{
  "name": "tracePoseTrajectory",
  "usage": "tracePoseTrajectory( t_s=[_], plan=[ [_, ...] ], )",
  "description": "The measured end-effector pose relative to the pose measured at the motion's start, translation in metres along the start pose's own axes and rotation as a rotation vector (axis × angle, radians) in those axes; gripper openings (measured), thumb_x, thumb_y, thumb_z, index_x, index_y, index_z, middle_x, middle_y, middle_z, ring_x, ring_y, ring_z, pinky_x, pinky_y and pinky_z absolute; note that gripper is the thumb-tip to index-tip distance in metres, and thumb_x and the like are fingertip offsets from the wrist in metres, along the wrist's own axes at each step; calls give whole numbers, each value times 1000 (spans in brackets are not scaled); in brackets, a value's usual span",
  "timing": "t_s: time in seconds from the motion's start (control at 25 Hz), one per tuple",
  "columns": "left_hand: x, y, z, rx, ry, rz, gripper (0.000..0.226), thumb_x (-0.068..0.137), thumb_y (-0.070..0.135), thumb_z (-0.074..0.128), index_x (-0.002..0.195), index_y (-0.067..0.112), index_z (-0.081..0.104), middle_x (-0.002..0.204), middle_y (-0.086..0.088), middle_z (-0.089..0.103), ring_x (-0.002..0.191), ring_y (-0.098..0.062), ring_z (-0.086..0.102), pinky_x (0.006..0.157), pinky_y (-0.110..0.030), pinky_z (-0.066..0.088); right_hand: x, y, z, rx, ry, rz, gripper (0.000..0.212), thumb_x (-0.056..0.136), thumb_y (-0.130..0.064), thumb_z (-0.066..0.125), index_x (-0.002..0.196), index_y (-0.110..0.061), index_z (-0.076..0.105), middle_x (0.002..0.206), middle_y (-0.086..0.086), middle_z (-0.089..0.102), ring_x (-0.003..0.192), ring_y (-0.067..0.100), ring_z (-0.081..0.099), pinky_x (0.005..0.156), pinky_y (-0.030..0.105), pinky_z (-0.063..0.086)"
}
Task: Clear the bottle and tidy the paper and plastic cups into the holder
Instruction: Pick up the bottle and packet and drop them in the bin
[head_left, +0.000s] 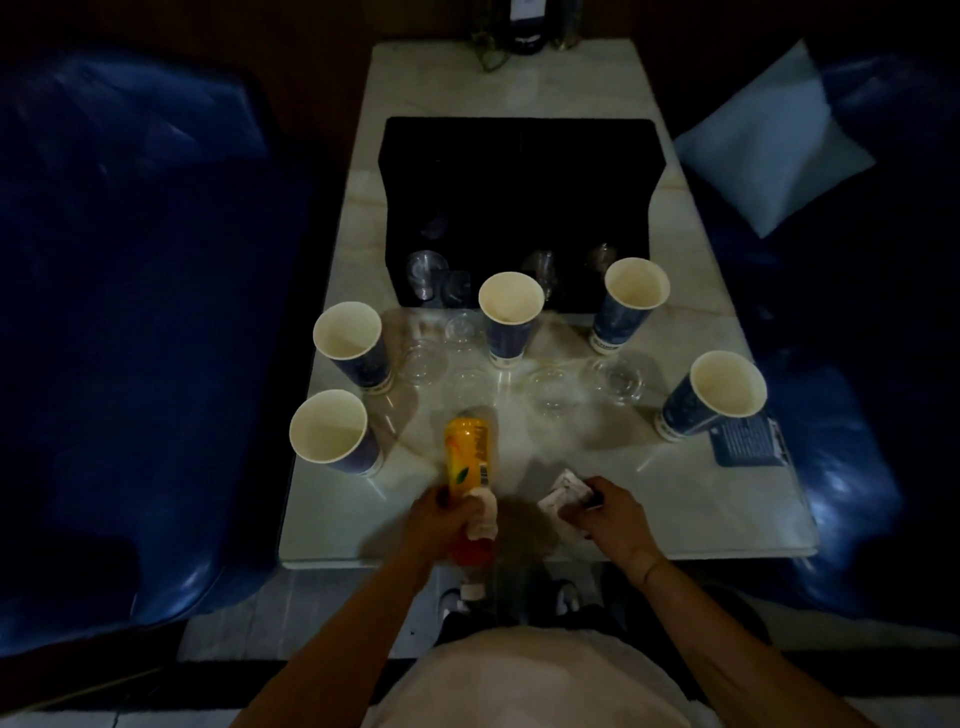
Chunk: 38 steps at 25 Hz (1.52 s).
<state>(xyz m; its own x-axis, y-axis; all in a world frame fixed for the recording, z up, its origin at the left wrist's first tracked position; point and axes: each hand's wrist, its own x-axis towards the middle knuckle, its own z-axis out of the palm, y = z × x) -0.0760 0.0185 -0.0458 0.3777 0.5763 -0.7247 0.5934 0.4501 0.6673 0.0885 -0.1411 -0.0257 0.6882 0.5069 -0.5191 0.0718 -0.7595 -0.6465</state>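
While the left hand (441, 519) grips the bottle (467, 462) by its neck at the table's (675, 493) six o'clock edge, the right hand (608, 514) pinches what may be a crumpled wrapper (563, 491). Five paper cups (511, 317) stand toward twelve o'clock, clear plastic cups (613, 382) between them, before the black holder (519, 171).

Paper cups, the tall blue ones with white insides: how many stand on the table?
5. Two at the left, one in the middle, one right of it, and one far right. None looks hidden, though the scene is dark.
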Motion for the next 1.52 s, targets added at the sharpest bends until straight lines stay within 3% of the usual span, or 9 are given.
tracePoseTrajectory(
  t_s=[0.28, 0.44, 0.56, 0.68, 0.8, 0.96, 1.2, 1.36, 1.52],
  plan=[
    [-39, -1, -5, -106, -120, -25, 16, 90, 1, 61, 84, 16, 63, 83, -11, 69, 76, -25, 66, 70, -35, 55, -47, 11, 0, 229, 70, 58, 17, 78, -11, 79, 89, -11, 66, 88, 10, 71, 82, 25, 66, 73, 33, 52],
    [-62, 6, 4, -86, -393, 4, 11, 84, 6, 67, 89, 7, 57, 75, -5, 69, 66, -18, 67, 64, -29, 56, -76, 28, -1, 383, 137, 120, 22, 78, -7, 78, 78, -23, 62, 74, -4, 67, 68, 9, 61, 54, 10, 46],
    [-69, 4, 22, 61, -341, 28, 34, 91, 13, 64, 122, 6, 53, 114, -18, 67, 102, -33, 67, 93, -50, 54, -95, 42, -12, 469, 196, 165, 20, 78, -6, 78, 83, -20, 64, 78, -3, 69, 71, 11, 64, 60, 18, 51],
    [-72, 4, 56, 98, -353, 10, 40, 92, 8, 62, 130, 0, 50, 122, -25, 63, 110, -41, 63, 99, -58, 48, -113, 65, -30, 581, 293, 205, 19, 78, -6, 78, 86, -17, 66, 82, 0, 71, 73, 13, 66, 64, 21, 53],
    [-76, -1, 98, 130, -407, -18, 39, 92, 8, 61, 130, 1, 52, 122, -27, 63, 109, -44, 62, 97, -61, 48, -132, 95, -51, 679, 383, 248, 16, 79, -3, 75, 85, -14, 65, 82, 5, 69, 71, 12, 65, 61, 15, 53],
    [-81, -12, 160, 193, -518, -47, 26, 91, 9, 61, 118, 10, 60, 111, -24, 69, 100, -42, 66, 94, -59, 51, -158, 145, -75, 797, 459, 346, 16, 83, -3, 72, 94, -11, 65, 94, 13, 71, 86, 27, 68, 79, 40, 56],
    [-79, -43, 242, 463, -698, -35, 59, 55, 47, 78, 109, 26, 69, 97, -2, 77, 89, -23, 74, 76, -38, 60, -189, 227, -93, 944, 535, 495, 17, 83, -4, 71, 97, -13, 67, 95, 12, 73, 85, 24, 71, 73, 33, 58],
    [-65, -71, 291, 644, -738, -138, 57, 52, 46, 78, 105, 25, 69, 98, -8, 76, 91, -31, 72, 85, -48, 57, -194, 282, -89, 1021, 603, 593, 16, 84, -8, 71, 92, -20, 66, 91, 7, 73, 77, 16, 71, 59, 21, 56],
    [-51, -92, 329, 770, -723, -161, 54, 54, 45, 77, 103, 24, 69, 90, -6, 76, 79, -26, 73, 64, -34, 55, -189, 330, -74, 1097, 614, 699, 17, 84, -4, 69, 99, -12, 65, 90, 8, 71, 78, 18, 69, 57, 21, 55]
  ],
)
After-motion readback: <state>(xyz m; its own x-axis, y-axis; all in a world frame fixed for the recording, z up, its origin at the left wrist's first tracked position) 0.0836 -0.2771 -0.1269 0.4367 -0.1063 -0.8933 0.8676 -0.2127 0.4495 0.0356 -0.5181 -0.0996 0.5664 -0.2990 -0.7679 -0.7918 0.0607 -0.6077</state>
